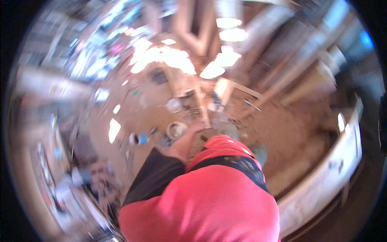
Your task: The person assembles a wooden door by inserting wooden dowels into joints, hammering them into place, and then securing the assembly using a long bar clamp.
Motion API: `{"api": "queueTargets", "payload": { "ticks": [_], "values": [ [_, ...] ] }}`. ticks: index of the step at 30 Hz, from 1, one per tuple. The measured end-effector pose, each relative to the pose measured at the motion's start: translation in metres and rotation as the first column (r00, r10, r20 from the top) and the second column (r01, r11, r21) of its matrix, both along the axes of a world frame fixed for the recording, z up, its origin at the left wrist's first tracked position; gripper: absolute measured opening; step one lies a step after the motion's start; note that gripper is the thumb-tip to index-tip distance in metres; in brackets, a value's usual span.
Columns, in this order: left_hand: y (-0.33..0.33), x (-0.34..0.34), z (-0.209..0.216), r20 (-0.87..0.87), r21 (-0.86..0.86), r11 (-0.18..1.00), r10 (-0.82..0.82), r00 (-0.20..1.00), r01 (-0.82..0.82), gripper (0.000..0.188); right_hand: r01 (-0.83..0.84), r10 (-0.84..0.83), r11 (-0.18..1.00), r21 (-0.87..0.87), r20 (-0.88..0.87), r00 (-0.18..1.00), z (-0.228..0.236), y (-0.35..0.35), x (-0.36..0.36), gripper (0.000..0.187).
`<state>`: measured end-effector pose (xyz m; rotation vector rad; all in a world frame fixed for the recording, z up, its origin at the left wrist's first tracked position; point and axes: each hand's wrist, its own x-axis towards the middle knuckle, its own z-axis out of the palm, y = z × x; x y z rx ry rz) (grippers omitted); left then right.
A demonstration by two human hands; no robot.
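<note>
The whole view is smeared by motion. My left forearm comes out of a dark sleeve (157,171), and my left hand (196,126) reaches down to the lower end of a narrow wooden strip (202,107). Its fingers are too blurred to show whether they grip the strip or only touch it. Just left of this hand stands a round pale container (176,130), seen from above. My right hand does not show; my red top (217,197) fills the lower middle.
Brown floor holds a blue-and-white cylindrical container (139,139) and scattered small pieces. A wooden frame corner (223,90) lies ahead. Long boards (310,80) lean at the far right, and a pale plank-like panel (322,185) curves along the right. Clutter (80,181) fills the left side.
</note>
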<state>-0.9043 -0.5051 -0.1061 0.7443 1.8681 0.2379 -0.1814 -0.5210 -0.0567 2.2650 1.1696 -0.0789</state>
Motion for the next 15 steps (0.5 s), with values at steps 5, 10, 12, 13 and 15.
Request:
{"api": "queueTargets", "payload": {
  "ticks": [5,10,12,13,15],
  "values": [
    [0.069,0.036,-0.024,-0.239,0.273,0.901,-0.277,0.931,0.338,0.032,0.302,-0.297,0.95,0.072,-0.072,0.952,-0.02,-0.011,0.064,0.078],
    [0.145,0.078,-0.019,0.028,0.154,0.969,-0.201,0.979,0.195,0.031,0.514,-0.491,0.822,0.246,-0.152,0.858,0.007,0.011,-0.003,0.103],
    [0.176,0.103,-0.019,0.024,0.136,0.956,-0.265,0.964,0.259,0.03,0.491,-0.494,0.801,0.343,-0.085,0.865,0.007,0.011,-0.013,0.107],
    [0.192,0.109,-0.025,0.044,0.146,0.958,-0.257,0.965,0.248,0.029,0.522,-0.521,0.751,0.404,-0.122,0.845,0.01,0.015,-0.019,0.104],
    [0.234,0.14,-0.029,0.028,0.108,0.944,-0.317,0.948,0.312,0.028,0.553,-0.555,0.644,0.528,-0.175,0.813,0.016,0.02,-0.026,0.099]
  ]
}}
